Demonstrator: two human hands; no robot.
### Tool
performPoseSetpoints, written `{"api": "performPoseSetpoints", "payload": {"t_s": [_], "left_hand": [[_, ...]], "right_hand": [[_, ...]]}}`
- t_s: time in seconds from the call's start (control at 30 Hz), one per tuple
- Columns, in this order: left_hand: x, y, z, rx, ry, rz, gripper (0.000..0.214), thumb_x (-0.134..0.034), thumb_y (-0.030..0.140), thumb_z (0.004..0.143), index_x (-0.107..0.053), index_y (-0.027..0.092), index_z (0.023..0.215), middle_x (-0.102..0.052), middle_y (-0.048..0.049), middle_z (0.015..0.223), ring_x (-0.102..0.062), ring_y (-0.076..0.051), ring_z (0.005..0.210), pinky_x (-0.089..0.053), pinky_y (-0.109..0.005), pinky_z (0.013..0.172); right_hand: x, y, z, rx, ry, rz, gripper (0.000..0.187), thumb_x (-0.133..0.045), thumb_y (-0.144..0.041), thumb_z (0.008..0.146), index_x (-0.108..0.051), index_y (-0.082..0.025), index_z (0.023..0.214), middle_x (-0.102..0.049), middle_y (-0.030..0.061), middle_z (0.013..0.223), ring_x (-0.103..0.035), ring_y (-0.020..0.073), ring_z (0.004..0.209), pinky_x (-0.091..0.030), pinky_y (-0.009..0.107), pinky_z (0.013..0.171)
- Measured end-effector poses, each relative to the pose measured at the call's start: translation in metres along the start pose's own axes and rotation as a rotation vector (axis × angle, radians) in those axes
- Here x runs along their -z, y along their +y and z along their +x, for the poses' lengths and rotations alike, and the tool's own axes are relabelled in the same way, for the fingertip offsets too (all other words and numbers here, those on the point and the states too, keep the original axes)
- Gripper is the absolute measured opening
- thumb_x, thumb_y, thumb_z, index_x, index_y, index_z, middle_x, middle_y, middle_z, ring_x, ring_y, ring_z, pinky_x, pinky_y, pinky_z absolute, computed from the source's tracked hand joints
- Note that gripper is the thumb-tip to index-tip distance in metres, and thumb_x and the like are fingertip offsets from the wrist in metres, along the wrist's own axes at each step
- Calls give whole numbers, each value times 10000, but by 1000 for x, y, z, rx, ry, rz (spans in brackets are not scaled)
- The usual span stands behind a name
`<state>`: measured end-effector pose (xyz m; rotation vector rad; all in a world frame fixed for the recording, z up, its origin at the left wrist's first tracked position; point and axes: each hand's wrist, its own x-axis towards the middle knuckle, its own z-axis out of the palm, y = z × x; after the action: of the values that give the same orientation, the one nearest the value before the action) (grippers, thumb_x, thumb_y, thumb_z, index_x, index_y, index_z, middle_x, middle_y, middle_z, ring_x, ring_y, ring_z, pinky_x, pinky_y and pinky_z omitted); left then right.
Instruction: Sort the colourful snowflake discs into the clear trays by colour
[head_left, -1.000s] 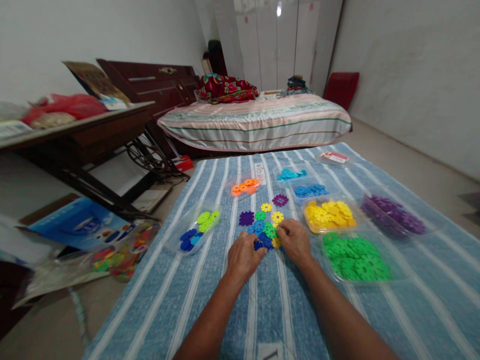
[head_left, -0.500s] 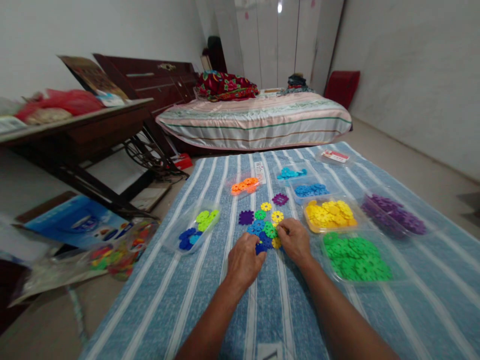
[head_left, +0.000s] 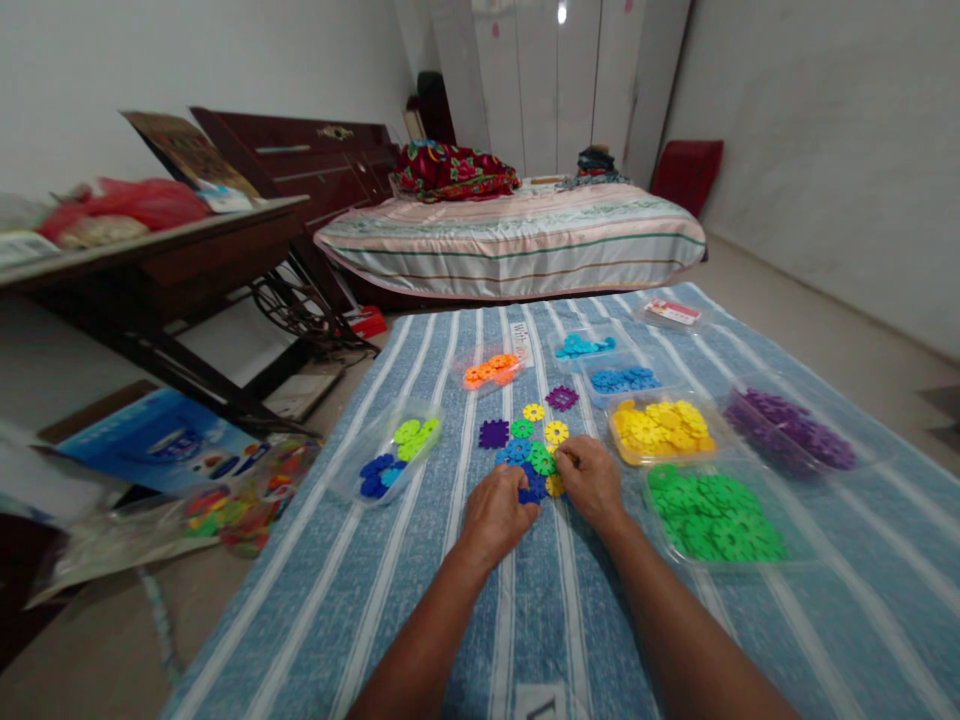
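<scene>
A cluster of joined plastic snowflake discs in blue, green and yellow lies on the striped cloth between my hands. My left hand is closed, thumb and fingers at the dark blue discs on its near left edge. On the other side my right hand pinches the rim beside the green and yellow discs; its fingertips partly hide what they grip. Just beyond lie a green disc, a yellow disc, a square purple piece and a purple piece.
To the right are tubs of yellow discs, green discs, purple discs and blue discs. Orange discs sit farther back. At left stands a clear tub with lime and blue discs. A bed is behind.
My left hand has shifted slightly right and curled over the cluster's near edge, covering a bit of dark blue and yellow seen before. My right hand stays at its place.
</scene>
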<state>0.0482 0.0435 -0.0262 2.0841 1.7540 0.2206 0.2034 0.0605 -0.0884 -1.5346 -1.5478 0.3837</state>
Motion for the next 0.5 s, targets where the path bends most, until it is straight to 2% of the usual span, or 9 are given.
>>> {"api": "performPoseSetpoints", "payload": {"t_s": [0.2, 0.33, 0.4, 0.5], "left_hand": [[0, 1, -4, 23, -6, -97, 108, -652, 183, 679, -553, 201, 717, -545, 43, 644, -526, -136, 646, -322, -244, 600], [5, -5, -7, -8, 10, -199, 105, -636, 181, 673, -536, 194, 643, -516, 51, 594, -489, -120, 596, -306, -236, 570], [14, -10, -8, -21, 45, -218, 101, -622, 179, 669, -536, 194, 618, -511, 52, 576, -481, -118, 581, -310, -233, 563], [39, -24, -8, -12, 118, -209, 83, -614, 189, 659, -551, 194, 606, -518, 52, 568, -487, -120, 578, -325, -235, 567]], "right_hand": [[1, -1, -1, -9, -13, -17, 207, -485, -250, 821, -648, -198, 704, -638, 24, 763, -550, 168, 772, -381, 273, 729], [1, 0, -2, -4, -9, -4, 215, -480, -264, 825, -647, -195, 709, -640, 30, 769, -555, 172, 786, -381, 274, 736], [1, 2, -2, 0, -13, -4, 226, -473, -272, 829, -645, -194, 706, -638, 32, 766, -555, 174, 788, -381, 275, 736], [0, 2, -2, 0, -20, -10, 235, -468, -271, 826, -645, -197, 690, -635, 28, 750, -549, 171, 770, -379, 274, 729]]}}
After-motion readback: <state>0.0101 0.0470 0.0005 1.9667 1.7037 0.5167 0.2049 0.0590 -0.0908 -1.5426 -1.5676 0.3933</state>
